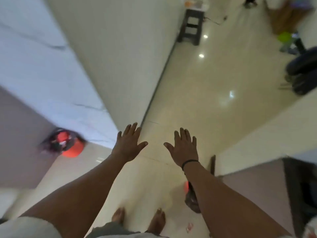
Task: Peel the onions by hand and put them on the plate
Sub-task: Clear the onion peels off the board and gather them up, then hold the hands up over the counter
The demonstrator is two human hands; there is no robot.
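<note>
My left hand [129,143] and my right hand [184,146] are stretched out in front of me over the floor, palms down, fingers straight and spread, holding nothing. A black band sits on my right wrist. No onion and no plate shows in this blurred view. My bare feet [139,219] stand on the cream tiles below.
A white marble counter [42,69] runs along the left, with a red gas cylinder [68,143] beside its base. Another red object [187,186] lies behind my right forearm. A dark stool [191,26] stands far ahead, black items [303,73] at the right, a cabinet [257,194] near right.
</note>
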